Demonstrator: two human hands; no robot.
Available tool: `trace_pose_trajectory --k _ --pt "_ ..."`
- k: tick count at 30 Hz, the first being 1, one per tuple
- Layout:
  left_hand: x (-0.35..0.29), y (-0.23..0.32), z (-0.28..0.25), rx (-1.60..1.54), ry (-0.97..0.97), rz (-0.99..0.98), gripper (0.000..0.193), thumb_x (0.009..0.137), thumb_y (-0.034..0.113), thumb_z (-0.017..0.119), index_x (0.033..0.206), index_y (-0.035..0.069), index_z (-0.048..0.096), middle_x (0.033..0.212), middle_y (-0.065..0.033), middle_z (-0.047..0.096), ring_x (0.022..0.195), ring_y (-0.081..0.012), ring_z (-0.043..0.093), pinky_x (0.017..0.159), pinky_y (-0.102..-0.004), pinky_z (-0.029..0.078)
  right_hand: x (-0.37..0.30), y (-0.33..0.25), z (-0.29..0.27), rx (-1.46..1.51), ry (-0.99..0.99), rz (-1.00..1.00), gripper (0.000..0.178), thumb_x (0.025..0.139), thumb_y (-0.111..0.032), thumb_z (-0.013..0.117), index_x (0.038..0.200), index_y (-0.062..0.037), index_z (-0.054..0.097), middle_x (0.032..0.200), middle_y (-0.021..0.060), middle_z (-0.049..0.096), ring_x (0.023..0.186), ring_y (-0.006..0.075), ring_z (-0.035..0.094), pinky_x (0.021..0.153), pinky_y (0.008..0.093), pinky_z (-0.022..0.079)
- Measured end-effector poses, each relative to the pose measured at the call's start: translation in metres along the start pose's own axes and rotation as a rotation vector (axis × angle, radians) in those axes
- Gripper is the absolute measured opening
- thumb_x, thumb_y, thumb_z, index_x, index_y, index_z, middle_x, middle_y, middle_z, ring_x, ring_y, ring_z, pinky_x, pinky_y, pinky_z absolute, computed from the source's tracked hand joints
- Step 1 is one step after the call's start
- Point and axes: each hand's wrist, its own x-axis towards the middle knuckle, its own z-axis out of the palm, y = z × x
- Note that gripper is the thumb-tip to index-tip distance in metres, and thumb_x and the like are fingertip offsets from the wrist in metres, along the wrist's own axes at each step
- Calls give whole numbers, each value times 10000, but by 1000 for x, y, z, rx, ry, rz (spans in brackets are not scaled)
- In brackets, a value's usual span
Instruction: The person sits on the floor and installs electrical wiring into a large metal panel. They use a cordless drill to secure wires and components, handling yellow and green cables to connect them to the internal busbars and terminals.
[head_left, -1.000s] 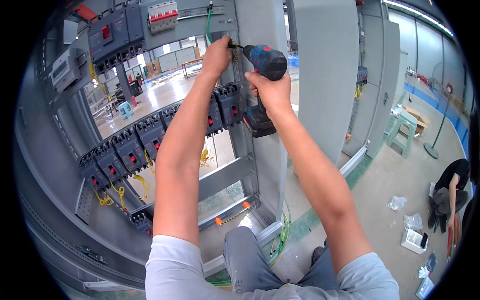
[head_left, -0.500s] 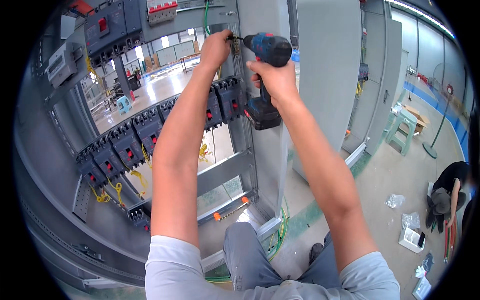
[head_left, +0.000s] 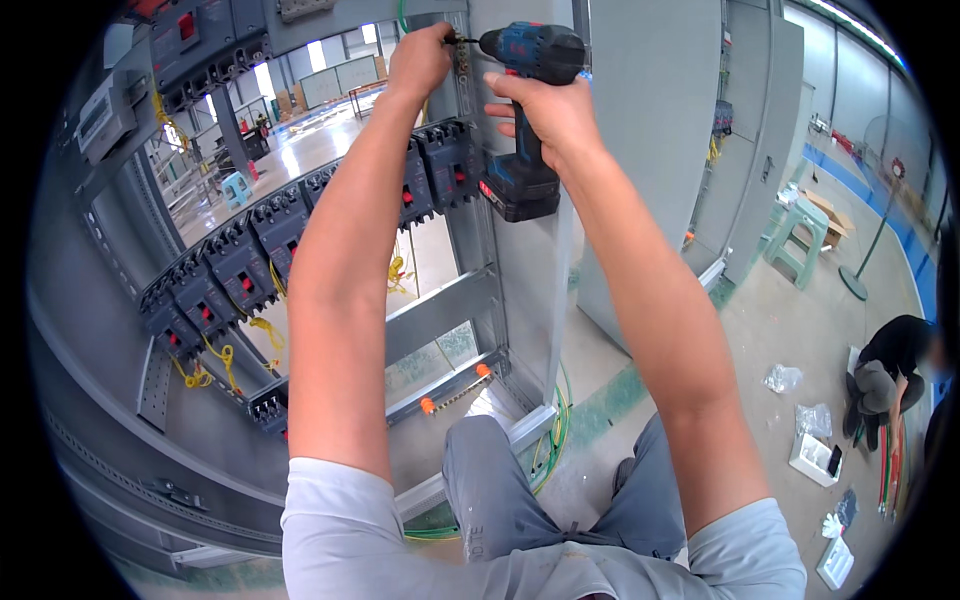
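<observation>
Cordless drill (head_left: 535, 53): level, at the cabinet's (head_left: 430, 308) right edge | cabinet see-through above its circuit-breaker row (head_left: 280, 228); floor (head_left: 735, 345) beyond right side panel (head_left: 527, 290) | arms raised; right hand (head_left: 557, 115) gripping drill handle; left hand (head_left: 418, 62) at bit (head_left: 469, 40) tip, cannot tell what it holds

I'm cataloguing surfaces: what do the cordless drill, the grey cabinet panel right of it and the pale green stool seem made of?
Cordless drill: probably moulded plastic, mostly matt, from its contoured blue and black look. Grey cabinet panel: likely painted sheet metal, satin; it's flat and evenly coloured. Pale green stool: apparently plastic, given its uniform, moulded look; gloss unclear.
</observation>
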Motion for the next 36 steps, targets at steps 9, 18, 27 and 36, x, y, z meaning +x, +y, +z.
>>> trace_pose_trajectory --k 9,18,27,36 --pt "4 -3 5 42 5 2 244 886 178 693 1121 115 718 1037 -165 743 1003 -406 686 855 -474 546 11 -17 4 -4 -12 96 133 806 -13 769 902 30 687 790 103 698 617 163 645 543 328 560" --pt "5 -3 9 31 43 21 256 880 149 666 1128 108 717 1032 -191 736 997 -419 685 848 -499 547 14 -13 4 -41 -22 69 118 812 -26 760 895 21 691 794 94 701 598 152 629 524 323 541" --pt "6 -2 8 22 8 2 212 894 129 626 1091 77 686 983 -233 727 972 -444 686 831 -539 544 11 -16 4 -42 -55 82 145 815 -31 763 928 28 694 810 101 712 594 151 629 523 322 538" --pt "2 -2 26 64 73 22 228 879 159 653 1091 88 700 972 -225 731 947 -447 688 829 -519 548 17 -6 1 -78 -43 58 90 824 -40 754 855 7 685 724 61 654 568 139 608 510 315 514"
